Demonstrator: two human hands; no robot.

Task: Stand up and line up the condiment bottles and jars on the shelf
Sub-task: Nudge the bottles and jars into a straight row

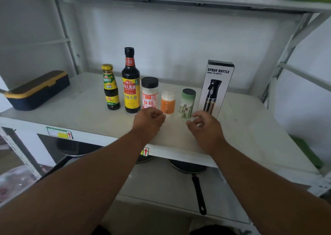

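Condiments upright in a row at the middle of the shelf; both hands empty, just near of the row.

From left: small sauce bottle, tall soy sauce bottle, seasoning jar, orange-labelled jar, green salt jar, spray bottle box at far right; all stand close together, the row slanting nearer toward the right; left hand loosely curled, right hand half spread, neither pinching anything; the two bottles look like glass, so probably heavy, smooth and breakable, best gripped round the body below the neck; the jars appear light plastic, taken round the waist; whether the left fingertips touch the seasoning jar cannot be told.
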